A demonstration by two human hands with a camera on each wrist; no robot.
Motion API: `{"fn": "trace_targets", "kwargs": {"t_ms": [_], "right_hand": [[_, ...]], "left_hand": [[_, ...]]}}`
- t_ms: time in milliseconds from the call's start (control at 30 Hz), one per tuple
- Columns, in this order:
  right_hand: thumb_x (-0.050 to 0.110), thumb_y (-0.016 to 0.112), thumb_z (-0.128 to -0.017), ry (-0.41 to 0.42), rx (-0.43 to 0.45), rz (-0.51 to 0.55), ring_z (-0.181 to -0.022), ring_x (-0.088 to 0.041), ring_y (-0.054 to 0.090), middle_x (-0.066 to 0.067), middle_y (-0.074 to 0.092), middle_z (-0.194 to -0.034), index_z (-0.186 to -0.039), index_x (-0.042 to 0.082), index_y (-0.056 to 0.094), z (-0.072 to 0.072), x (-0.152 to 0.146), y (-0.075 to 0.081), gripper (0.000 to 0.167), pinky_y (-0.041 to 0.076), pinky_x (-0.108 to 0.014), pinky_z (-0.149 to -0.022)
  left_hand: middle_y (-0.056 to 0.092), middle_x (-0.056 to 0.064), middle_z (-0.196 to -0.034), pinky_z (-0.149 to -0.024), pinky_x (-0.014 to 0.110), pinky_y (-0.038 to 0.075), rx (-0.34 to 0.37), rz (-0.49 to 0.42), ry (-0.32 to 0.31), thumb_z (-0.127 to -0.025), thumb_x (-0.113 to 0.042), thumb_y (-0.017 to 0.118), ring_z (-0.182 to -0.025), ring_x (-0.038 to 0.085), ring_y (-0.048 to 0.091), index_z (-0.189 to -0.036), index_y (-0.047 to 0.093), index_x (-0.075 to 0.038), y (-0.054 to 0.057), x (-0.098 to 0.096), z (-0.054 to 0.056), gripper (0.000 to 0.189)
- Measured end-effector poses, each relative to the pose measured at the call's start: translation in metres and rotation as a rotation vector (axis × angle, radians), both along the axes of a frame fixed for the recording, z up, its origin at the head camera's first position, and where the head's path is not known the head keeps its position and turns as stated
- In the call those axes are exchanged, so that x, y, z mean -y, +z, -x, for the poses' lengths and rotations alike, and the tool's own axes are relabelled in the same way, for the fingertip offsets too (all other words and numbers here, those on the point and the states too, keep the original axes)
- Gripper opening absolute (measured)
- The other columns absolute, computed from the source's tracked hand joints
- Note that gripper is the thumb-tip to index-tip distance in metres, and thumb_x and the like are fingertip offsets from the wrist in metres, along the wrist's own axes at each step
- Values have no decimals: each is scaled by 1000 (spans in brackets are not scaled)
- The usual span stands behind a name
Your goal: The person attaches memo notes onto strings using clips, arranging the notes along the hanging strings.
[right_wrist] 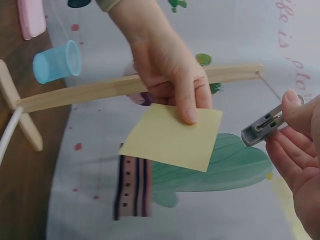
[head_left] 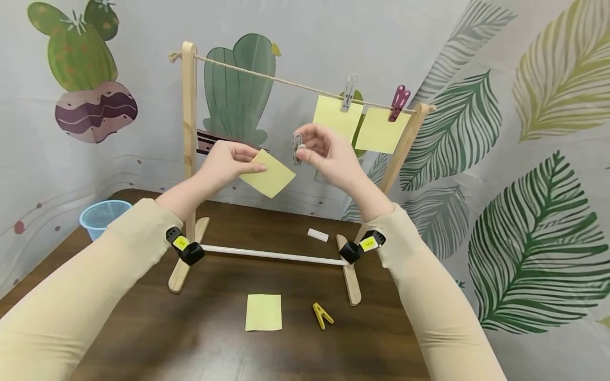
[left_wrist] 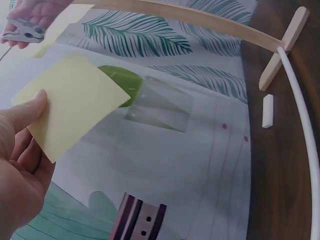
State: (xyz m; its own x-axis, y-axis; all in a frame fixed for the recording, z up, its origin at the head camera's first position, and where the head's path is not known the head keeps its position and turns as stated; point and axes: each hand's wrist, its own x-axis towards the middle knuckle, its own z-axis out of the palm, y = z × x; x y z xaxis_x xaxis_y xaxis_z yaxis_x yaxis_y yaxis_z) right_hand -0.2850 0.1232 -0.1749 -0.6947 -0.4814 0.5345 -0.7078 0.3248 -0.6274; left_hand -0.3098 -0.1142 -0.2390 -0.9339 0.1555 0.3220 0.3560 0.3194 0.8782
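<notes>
My left hand pinches a yellow sticky note between thumb and fingers, below the rope. To its right, my right hand pinches a grey clothespin; the right wrist view shows this clothespin with its spring side toward the camera. The note and the clothespin are apart. Behind the right hand, a yellow note hangs from the rope under a clear clothespin. Beside it hangs another note under a purple clothespin.
A wooden frame's left post and right post carry the rope, with a white rod low between them. On the table lie a yellow note, a yellow clothespin and a white block. A blue basket stands left.
</notes>
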Motion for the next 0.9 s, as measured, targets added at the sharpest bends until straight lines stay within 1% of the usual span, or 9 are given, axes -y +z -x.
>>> {"fn": "trace_targets", "kwargs": {"t_ms": [100, 233, 300, 400, 533, 733, 833, 900], "right_hand": [[0, 66, -90, -39, -35, 25, -86, -7, 61, -15, 64, -101, -118, -8, 58, 4, 2, 17, 30, 51, -24, -83], [0, 67, -90, -90, -73, 77, -82, -5, 60, -3, 62, -93, -115, -9, 60, 9, 3, 36, 28, 50, -20, -81], [-1, 67, -89, -95, -80, 122, -79, -5, 59, 3, 61, -89, -113, -9, 61, 11, 3, 44, 26, 49, -19, -79], [-1, 67, -89, -90, -96, 179, -76, -5, 60, 7, 61, -84, -110, -9, 62, 11, 4, 54, 24, 49, -18, -76], [-2, 68, -88, -95, -105, 238, -74, -7, 62, 6, 63, -82, -107, -5, 64, 11, 10, 66, 19, 51, -19, -75], [-4, 69, -86, -118, -114, 345, -75, -10, 64, 2, 63, -82, -100, 0, 66, 13, 21, 82, 14, 53, -22, -80], [-4, 69, -87, -143, -113, 356, -74, -10, 64, 3, 63, -81, -95, 3, 66, 14, 26, 89, 12, 53, -23, -82], [-2, 69, -87, -172, -114, 343, -74, -10, 64, 4, 63, -80, -93, 6, 66, 15, 29, 93, 10, 53, -23, -82]], "left_hand": [[77, 3, -93, -69, 20, 53, 5, -56, -15, -83, -19, 80, -78, 2, 68, -114, 71, 0, 10, -1, 4, 38], [75, -7, -86, -69, 20, 53, -7, -121, -23, -83, -16, 79, -77, 1, 68, -115, 70, 1, 25, -4, 9, 38], [73, -10, -83, -69, 19, 52, -10, -144, -23, -83, -15, 79, -77, 1, 69, -116, 69, 1, 31, -5, 10, 38], [73, -11, -82, -70, 20, 52, -10, -167, -27, -83, -15, 79, -78, 3, 69, -116, 69, 1, 40, -8, 13, 37], [73, -11, -83, -72, 19, 52, -7, -182, -27, -83, -16, 79, -80, 3, 69, -116, 70, 0, 50, -12, 13, 38], [73, -10, -81, -72, 19, 52, -22, -288, -65, -83, -10, 78, -78, 4, 70, -117, 68, 2, 67, -18, 13, 38], [73, -8, -80, -72, 18, 53, -29, -348, -88, -82, -9, 78, -76, 5, 70, -117, 68, 3, 72, -20, 14, 38], [73, -8, -80, -74, 18, 53, -33, -390, -95, -83, -8, 78, -76, 5, 70, -117, 67, 5, 74, -21, 15, 38]]}}
